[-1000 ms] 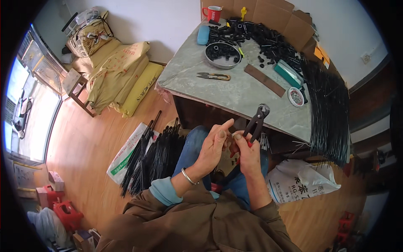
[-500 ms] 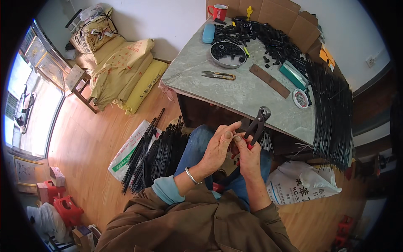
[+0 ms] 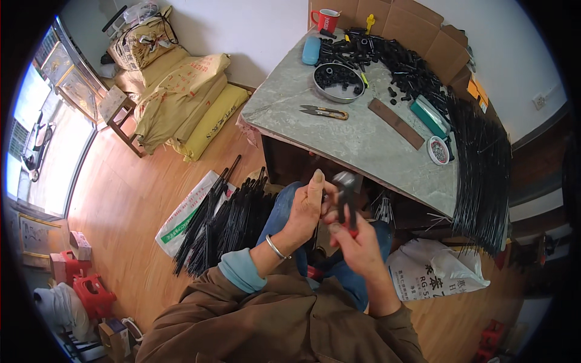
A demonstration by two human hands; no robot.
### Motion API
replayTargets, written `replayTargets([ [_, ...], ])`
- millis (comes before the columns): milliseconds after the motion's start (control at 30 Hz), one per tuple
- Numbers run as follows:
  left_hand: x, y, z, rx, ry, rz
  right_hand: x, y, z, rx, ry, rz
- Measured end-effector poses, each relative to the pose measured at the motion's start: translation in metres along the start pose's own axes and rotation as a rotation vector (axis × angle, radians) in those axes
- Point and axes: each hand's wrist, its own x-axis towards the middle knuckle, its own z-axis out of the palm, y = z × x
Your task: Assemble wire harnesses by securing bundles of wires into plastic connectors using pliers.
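Note:
My right hand [image 3: 361,245] grips a pair of end-cutting pincers [image 3: 346,206] by the red handles. The dark head points up and away from me and is smeared by motion. Close beside it on the left, my left hand [image 3: 304,212] has its thumb raised and its fingers curled in; what they hold, if anything, is hidden. Both hands are above my lap, just short of the stone-topped table [image 3: 290,115]. On that top lie thread snips [image 3: 324,113], a brown flat bar [image 3: 396,123] and a metal bowl [image 3: 339,98] of black parts.
Black rods [image 3: 227,224] lie bundled on the floor at left. Long black wires [image 3: 481,175] hang over the table's right edge, near a small white bowl [image 3: 437,150] and a green box [image 3: 430,117]. A white sack [image 3: 436,272] lies at right; yellow sacks [image 3: 181,97] are stacked far left.
The pincers have swung left and lower, toward my left hand. My left hand's fingers, stretched out before, are now curled with the thumb up. The view has shifted slightly.

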Motion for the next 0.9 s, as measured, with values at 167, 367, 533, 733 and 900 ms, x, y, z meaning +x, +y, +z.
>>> replayTargets([
  [167, 0.008, 0.0, -0.004, -0.048, -0.055, 0.019, -0.018, -0.009, -0.041, 0.281, -0.367, 0.379],
  [367, 0.004, 0.001, 0.003, 0.061, -0.145, 0.053, -0.024, -0.016, -0.055, 0.259, -0.497, 0.508],
  [533, 0.003, -0.009, 0.006, 0.168, -0.154, 0.078, -0.027, -0.026, -0.065, 0.235, -0.537, 0.648],
  [733, -0.001, -0.02, 0.015, 0.251, -0.102, 0.202, -0.031, -0.035, -0.049, -0.161, -0.396, 0.769],
  [900, 0.004, -0.016, 0.016, 0.25, -0.156, 0.125, -0.03, -0.031, -0.056, -0.102, -0.376, 0.633],
])
